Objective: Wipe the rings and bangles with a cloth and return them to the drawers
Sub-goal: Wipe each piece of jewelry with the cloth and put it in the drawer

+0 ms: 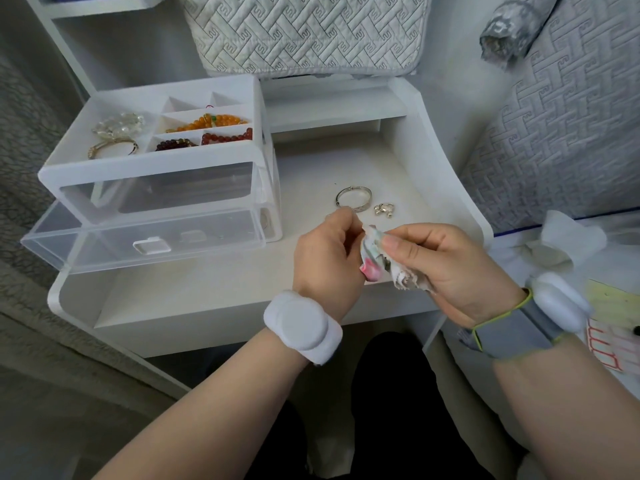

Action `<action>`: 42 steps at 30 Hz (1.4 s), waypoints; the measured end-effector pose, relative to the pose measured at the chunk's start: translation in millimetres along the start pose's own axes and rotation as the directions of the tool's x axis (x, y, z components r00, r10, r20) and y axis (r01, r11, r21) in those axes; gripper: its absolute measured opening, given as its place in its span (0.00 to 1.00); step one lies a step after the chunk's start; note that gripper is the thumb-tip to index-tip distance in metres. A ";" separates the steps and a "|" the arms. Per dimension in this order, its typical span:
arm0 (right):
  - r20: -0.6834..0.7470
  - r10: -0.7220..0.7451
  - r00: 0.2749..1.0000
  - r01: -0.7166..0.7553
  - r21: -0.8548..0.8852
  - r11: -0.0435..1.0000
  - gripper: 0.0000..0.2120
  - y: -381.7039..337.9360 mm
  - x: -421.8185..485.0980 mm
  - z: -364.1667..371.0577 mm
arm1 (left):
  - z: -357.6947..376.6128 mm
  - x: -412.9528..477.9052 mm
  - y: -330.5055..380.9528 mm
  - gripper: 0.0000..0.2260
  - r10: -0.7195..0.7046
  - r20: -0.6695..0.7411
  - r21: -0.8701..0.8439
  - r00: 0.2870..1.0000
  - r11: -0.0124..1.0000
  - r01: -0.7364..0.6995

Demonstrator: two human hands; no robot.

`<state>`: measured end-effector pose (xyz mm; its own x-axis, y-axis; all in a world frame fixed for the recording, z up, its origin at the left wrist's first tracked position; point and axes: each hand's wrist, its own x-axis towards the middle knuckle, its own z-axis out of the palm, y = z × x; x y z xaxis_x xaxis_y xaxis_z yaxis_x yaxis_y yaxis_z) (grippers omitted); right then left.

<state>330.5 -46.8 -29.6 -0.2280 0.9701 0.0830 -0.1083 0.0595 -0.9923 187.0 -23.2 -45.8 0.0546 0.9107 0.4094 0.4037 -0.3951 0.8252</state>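
Observation:
My left hand (327, 251) and my right hand (440, 261) meet over the white table (221, 289), both gripping a small patterned cloth (375, 261) bunched between them. Whatever is wrapped inside the cloth is hidden. A silver bangle (353, 199) lies on the table just beyond my hands, with a small silver ring cluster (382, 210) to its right. The clear organiser (152, 174) stands at the left, its lower drawer (138, 244) pulled out. Its top tray holds a gold bangle (112, 148) and several bead bracelets (207, 124).
A quilted pillow (304, 32) leans behind the table. Quilted bedding (568, 126) lies to the right. A crumpled white tissue (568, 244) and papers (613, 327) sit at the right edge. A crystal ornament (117, 124) rests in the organiser's top tray.

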 end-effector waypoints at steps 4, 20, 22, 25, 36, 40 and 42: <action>-0.014 0.119 0.993 -0.117 0.084 0.990 0.18 -2.6 1.8 0.0 | -6.0 0.3 7.0 0.08 0.287 -0.031 0.318 0.957 0.911 -0.263; -0.103 -0.071 0.992 0.073 0.013 0.997 0.04 10.7 -1.1 9.4 | 3.6 6.2 8.8 0.11 -0.370 0.135 -0.283 0.919 0.875 0.393; -0.106 -0.092 0.990 0.087 -0.048 0.995 0.06 12.5 -2.5 10.2 | 4.5 8.4 10.5 0.12 -0.451 0.191 -0.334 0.872 0.805 0.490; -0.058 -0.137 0.989 0.130 -0.102 0.986 0.06 9.4 -4.4 9.7 | 2.0 7.8 11.5 0.11 -0.505 0.312 -0.372 0.805 0.715 0.592; -0.084 -0.236 0.968 0.231 -0.066 0.971 0.09 6.7 -5.7 14.2 | -3.8 -0.3 12.6 0.08 -0.004 0.029 0.026 1.000 1.000 0.003; -0.162 -0.193 0.968 0.196 0.006 0.981 0.15 7.5 0.7 17.2 | -0.6 -5.1 13.5 0.09 0.010 0.032 0.014 0.999 1.000 -0.011; -0.152 -0.178 0.972 0.183 0.021 0.983 0.14 8.6 2.0 17.4 | 0.4 -3.7 11.3 0.09 -0.066 0.044 -0.055 0.997 0.996 0.069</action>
<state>312.3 -48.5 -36.3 -0.0553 0.9683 0.2437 -0.1683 0.2315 -0.9582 191.7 -30.9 -38.1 0.0678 0.9393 0.3363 0.3560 -0.3377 0.8713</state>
